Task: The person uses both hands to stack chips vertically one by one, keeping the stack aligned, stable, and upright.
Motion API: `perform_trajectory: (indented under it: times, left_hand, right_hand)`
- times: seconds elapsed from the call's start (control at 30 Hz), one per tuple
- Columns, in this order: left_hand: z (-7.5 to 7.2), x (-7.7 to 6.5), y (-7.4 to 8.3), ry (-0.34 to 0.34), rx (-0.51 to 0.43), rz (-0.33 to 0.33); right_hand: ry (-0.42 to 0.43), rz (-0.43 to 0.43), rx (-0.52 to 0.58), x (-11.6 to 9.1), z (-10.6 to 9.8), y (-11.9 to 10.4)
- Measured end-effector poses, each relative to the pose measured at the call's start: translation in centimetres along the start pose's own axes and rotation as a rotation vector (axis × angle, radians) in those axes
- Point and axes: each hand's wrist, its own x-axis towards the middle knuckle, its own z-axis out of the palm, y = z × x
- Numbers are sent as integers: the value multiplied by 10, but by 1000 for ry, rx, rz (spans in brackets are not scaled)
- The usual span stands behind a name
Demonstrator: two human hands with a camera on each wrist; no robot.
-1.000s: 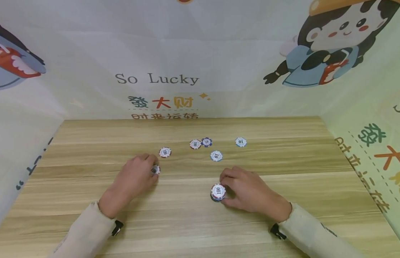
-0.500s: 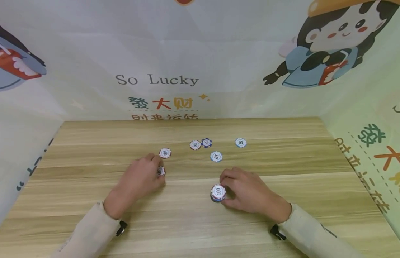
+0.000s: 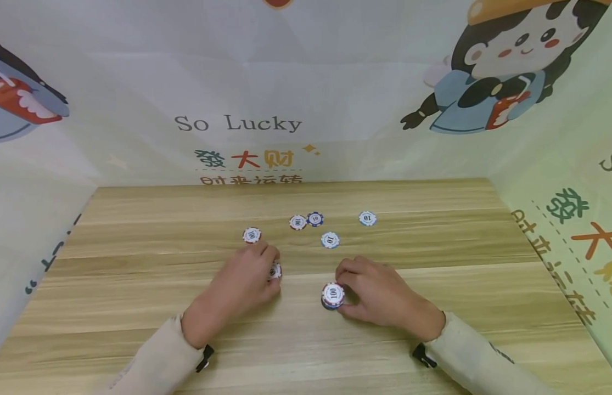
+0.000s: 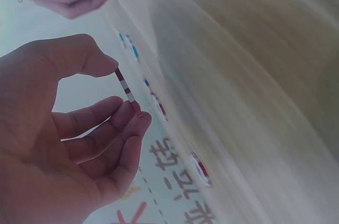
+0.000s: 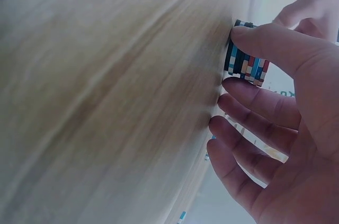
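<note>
- Fingers of the right hand (image 3: 385,293) close lightly round the near stack: thumb on one side, index finger on the other, the remaining fingers bent and spread apart.
- Between them stands the chip stack (image 3: 332,295), upright on the wooden tabletop (image 3: 306,356), its top chip marked 100; the right wrist view shows edges of black, blue, red and white.
- Slightly farther forward, the left hand (image 3: 234,282) pinches a single red-and-white chip (image 4: 127,89) between thumb and fingertips, held flat just above the wood, to the left of the stack and apart from it.
- Beyond the hands lies a light-blue chip (image 3: 330,240) marked 10, and, just past the left fingertips, a red-rimmed chip (image 3: 252,235) marked 100.
- Farther again, another red-rimmed 100 (image 3: 298,222) touches a dark-blue 10 (image 3: 315,219); a second light-blue 10 (image 3: 367,218) lies well to their right.
- Behind the table rises a pale backdrop (image 3: 335,99) printed "So Lucky", with a cartoon figure (image 3: 503,82) at right.
</note>
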Motion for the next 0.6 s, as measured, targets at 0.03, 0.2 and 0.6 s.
perform_trajectory:
  times: [0.03, 0.2, 0.6]
  left_hand:
    - [0, 1, 3, -4, -1, 6]
    - [2, 6, 16, -26, -27, 31]
    - [8, 17, 46, -26, -96, 160]
  right_hand:
    - [-1, 1, 3, 0, 0, 0]
    - [4, 3, 7, 0, 1, 0]
    - [1, 6, 0, 1, 0, -1]
